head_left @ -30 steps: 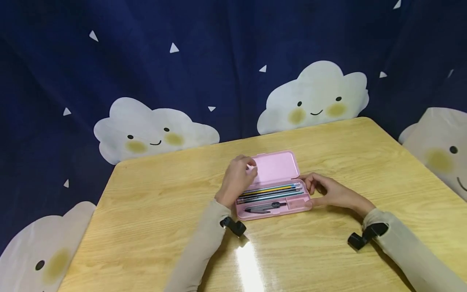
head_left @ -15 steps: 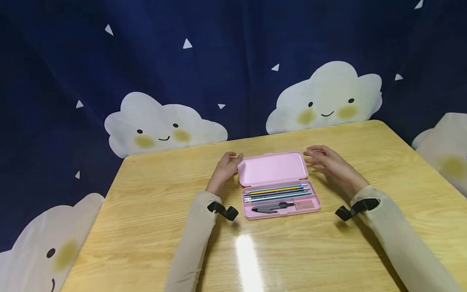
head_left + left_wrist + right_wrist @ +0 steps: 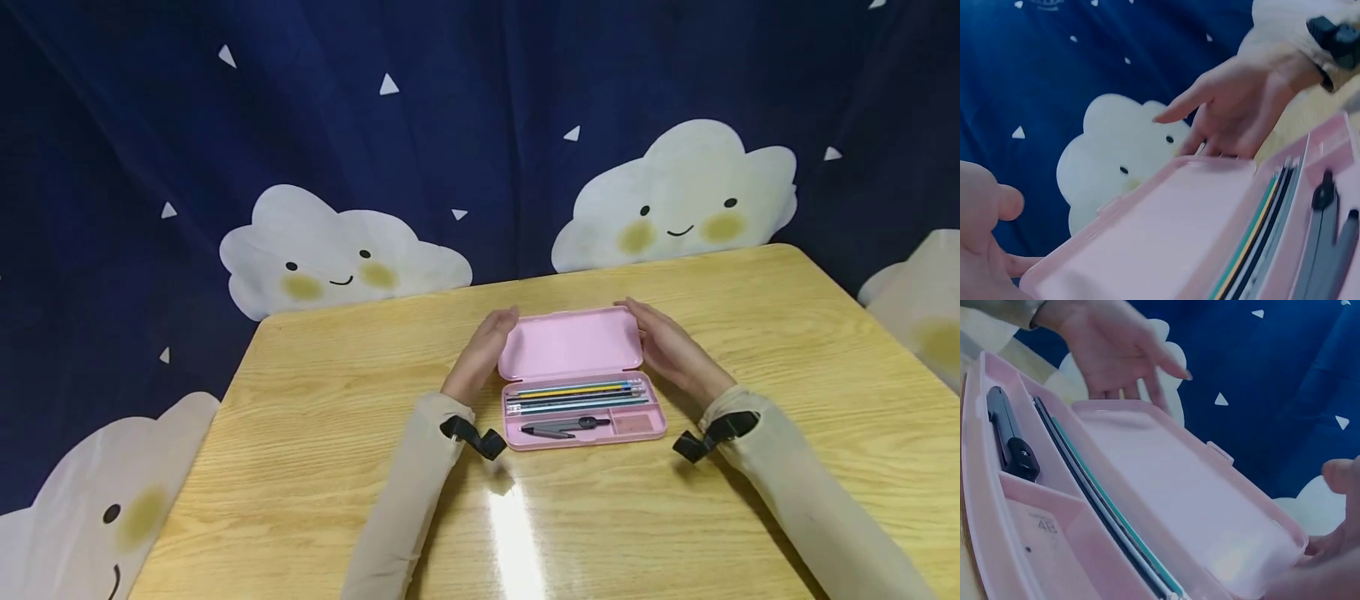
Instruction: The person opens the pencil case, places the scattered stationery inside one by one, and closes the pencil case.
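A pink pencil case [image 3: 585, 444] lies on the table with its lid [image 3: 570, 343] swung back on the far side. Several pencils [image 3: 577, 398] fill the long compartment. In the near part are a grey compass [image 3: 564, 427] and, at its right, an eraser [image 3: 1047, 550] marked 4B. My left hand [image 3: 482, 352] is at the lid's left end, fingers extended along its edge. At the opposite end, my right hand [image 3: 671, 350] has its fingertips by the lid's far right corner, palm facing inward. Neither hand grips anything.
The wooden table [image 3: 337, 467] extends to both sides and in front of the case. Behind it hangs a dark blue curtain [image 3: 337, 108] printed with smiling clouds. Black camera straps [image 3: 474, 437] sit on both wrists.
My left hand has left its spot over the lid and gone to the left end. My right hand has moved from the tray's right end up to the lid. Both have closed in on the lid.
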`<action>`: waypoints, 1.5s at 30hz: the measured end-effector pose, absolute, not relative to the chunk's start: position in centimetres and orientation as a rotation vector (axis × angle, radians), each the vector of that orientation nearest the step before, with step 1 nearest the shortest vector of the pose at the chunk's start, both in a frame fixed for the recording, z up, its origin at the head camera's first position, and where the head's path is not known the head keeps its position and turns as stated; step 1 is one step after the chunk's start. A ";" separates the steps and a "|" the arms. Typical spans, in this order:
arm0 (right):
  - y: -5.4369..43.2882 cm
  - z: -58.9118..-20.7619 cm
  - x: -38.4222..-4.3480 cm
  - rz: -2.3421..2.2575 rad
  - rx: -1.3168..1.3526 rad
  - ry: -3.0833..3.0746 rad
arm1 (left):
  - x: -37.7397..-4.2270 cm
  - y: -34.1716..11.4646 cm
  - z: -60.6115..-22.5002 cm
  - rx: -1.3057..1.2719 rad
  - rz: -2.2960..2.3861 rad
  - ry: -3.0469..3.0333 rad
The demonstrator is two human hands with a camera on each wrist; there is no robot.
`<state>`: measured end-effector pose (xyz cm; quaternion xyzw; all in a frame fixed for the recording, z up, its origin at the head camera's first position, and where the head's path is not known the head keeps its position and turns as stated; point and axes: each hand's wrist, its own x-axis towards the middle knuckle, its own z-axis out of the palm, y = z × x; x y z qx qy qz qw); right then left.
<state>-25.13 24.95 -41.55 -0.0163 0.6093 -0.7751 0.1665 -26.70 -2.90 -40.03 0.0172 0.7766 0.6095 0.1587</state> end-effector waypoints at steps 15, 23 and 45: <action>24.4 -41.2 -24.5 -2.347 -0.397 1.653 | -26.0 -2.7 -39.0 0.084 1.889 2.343; 24.1 -41.2 -24.0 -2.307 -0.453 1.839 | -25.2 -2.8 -39.1 0.162 1.819 2.519; 23.6 -39.8 -21.3 -1.604 -0.566 2.631 | -22.0 -4.5 -38.6 0.669 1.194 2.672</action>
